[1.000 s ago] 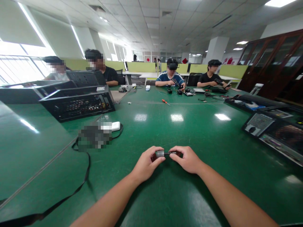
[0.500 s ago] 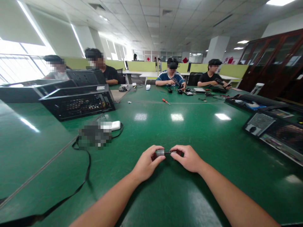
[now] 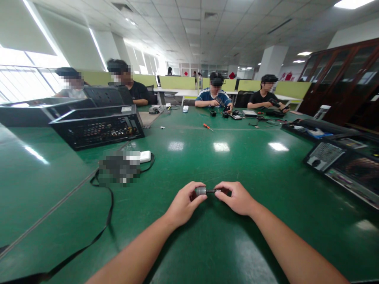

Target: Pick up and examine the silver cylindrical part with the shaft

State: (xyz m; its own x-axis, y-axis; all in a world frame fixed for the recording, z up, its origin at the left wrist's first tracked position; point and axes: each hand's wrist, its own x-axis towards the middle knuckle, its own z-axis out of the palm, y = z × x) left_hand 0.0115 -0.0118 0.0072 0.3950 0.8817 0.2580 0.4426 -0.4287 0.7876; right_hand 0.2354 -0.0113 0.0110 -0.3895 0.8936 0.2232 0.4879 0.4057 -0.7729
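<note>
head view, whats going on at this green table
A person holds a small part in both hands at the green table. The left hand pinches its silver cylinder; the right hand grips the thin dark shaft sticking out of it. Across the table, other people sit at work; a black electronics chassis sits at left.

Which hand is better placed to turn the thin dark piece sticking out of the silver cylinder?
Right, probably: the right hand pinches the thin dark piece in its fingertips, while the left hand grips the silver cylinder and could steady it.
</note>
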